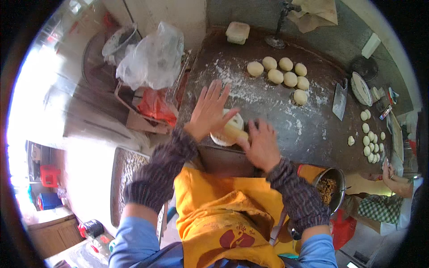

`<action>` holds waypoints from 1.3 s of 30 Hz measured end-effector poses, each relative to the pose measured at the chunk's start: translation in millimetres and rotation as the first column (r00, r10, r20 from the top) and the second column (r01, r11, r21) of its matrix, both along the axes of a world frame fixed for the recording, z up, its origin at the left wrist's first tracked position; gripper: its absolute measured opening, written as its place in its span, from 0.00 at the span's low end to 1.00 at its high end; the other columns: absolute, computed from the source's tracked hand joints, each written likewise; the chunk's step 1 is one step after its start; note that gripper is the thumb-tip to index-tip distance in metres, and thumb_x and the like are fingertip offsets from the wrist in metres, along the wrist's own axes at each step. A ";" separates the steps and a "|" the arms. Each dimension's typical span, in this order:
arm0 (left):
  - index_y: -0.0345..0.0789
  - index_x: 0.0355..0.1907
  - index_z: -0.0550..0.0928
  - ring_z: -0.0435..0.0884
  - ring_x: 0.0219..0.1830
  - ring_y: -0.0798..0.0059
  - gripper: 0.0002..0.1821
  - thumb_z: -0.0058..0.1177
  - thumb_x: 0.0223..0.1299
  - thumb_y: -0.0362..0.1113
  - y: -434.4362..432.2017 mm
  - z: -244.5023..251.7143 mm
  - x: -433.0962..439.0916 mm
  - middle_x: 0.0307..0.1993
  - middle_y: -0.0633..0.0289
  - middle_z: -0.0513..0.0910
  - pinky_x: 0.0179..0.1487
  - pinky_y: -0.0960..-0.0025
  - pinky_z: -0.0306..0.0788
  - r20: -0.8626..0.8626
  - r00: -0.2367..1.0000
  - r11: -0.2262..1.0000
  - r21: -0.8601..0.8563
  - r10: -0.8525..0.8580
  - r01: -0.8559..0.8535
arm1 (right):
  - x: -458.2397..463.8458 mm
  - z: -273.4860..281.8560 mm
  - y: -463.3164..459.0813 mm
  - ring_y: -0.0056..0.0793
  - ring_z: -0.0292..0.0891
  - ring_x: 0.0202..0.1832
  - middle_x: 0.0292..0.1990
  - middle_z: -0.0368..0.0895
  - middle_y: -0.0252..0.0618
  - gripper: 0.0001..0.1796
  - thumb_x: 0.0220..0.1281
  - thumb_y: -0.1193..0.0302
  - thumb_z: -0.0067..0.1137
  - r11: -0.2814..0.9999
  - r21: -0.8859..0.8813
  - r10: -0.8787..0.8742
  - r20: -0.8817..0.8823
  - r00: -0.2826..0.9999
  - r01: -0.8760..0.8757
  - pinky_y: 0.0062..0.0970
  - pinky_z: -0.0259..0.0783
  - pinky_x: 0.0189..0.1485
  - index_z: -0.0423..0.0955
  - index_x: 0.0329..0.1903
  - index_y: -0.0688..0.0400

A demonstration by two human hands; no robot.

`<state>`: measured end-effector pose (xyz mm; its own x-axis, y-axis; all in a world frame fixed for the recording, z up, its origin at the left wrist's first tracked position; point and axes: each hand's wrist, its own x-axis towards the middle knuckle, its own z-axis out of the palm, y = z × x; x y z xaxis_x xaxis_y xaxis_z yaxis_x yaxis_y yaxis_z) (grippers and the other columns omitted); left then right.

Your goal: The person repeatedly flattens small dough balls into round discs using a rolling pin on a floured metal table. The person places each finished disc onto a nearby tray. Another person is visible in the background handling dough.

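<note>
A wooden rolling pin (234, 132) lies slantwise across a flattened round of dough (234, 118) at the near edge of a dark, floured worktop (214, 100). Over its far left end rests my left hand (212, 110), palm down with the fingers spread. At the pin's near right end is my right hand (264, 144), thumb touching it and fingertips somewhat blurred. Neither hand's fingers wrap round the pin. Several dough balls (275, 76) sit farther back on the flour. Both forearms wear dark knitted sleeves.
A metal dough scraper (340, 100) and small dough pieces (371, 135) are to the right. Near the right edge a metal bowl of filling (341, 191) stands beside my right forearm. A co-worker's hands (388, 174) show far right. Plastic bags (154, 57) hang at the left.
</note>
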<state>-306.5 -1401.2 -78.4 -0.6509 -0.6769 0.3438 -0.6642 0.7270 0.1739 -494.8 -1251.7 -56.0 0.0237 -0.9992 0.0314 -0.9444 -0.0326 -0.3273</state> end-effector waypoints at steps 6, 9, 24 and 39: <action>0.24 0.77 0.64 0.61 0.80 0.41 0.42 0.45 0.79 0.61 -64.9 7.4 -66.2 0.75 0.30 0.65 0.83 0.45 0.54 -0.189 0.980 0.998 0.000 0.057 -0.058 | -46.2 -2.1 -56.4 0.66 0.60 0.74 0.70 0.67 0.66 0.35 0.77 0.46 0.51 0.943 -0.258 -0.227 -0.034 0.973 0.211 0.60 0.52 0.78 0.75 0.67 0.64; 0.23 0.76 0.65 0.66 0.77 0.38 0.40 0.52 0.77 0.55 -28.6 9.0 -42.1 0.73 0.29 0.68 0.81 0.48 0.60 -0.130 0.991 0.984 0.180 0.022 0.002 | -41.2 -2.3 -18.9 0.60 0.67 0.69 0.63 0.74 0.59 0.31 0.73 0.51 0.61 0.980 -0.187 0.060 -0.065 0.996 -0.071 0.56 0.60 0.73 0.75 0.66 0.62; 0.31 0.38 0.89 0.89 0.38 0.58 0.15 0.69 0.59 0.43 -0.2 10.8 15.3 0.35 0.49 0.89 0.42 0.60 0.79 -0.255 0.960 0.768 0.636 0.114 0.078 | -22.6 26.9 58.3 0.49 0.75 0.51 0.47 0.79 0.44 0.30 0.49 0.71 0.79 0.960 -0.204 0.221 0.131 0.966 -0.192 0.43 0.74 0.56 0.80 0.57 0.61; 0.30 0.79 0.64 0.60 0.79 0.32 0.43 0.52 0.76 0.60 -6.7 -7.0 -9.3 0.77 0.30 0.63 0.81 0.41 0.56 -0.026 0.999 0.999 0.039 0.032 -0.031 | -4.5 1.6 4.6 0.65 0.57 0.77 0.74 0.62 0.67 0.35 0.78 0.51 0.53 0.985 -0.146 -0.105 -0.062 0.993 0.095 0.62 0.54 0.76 0.69 0.71 0.68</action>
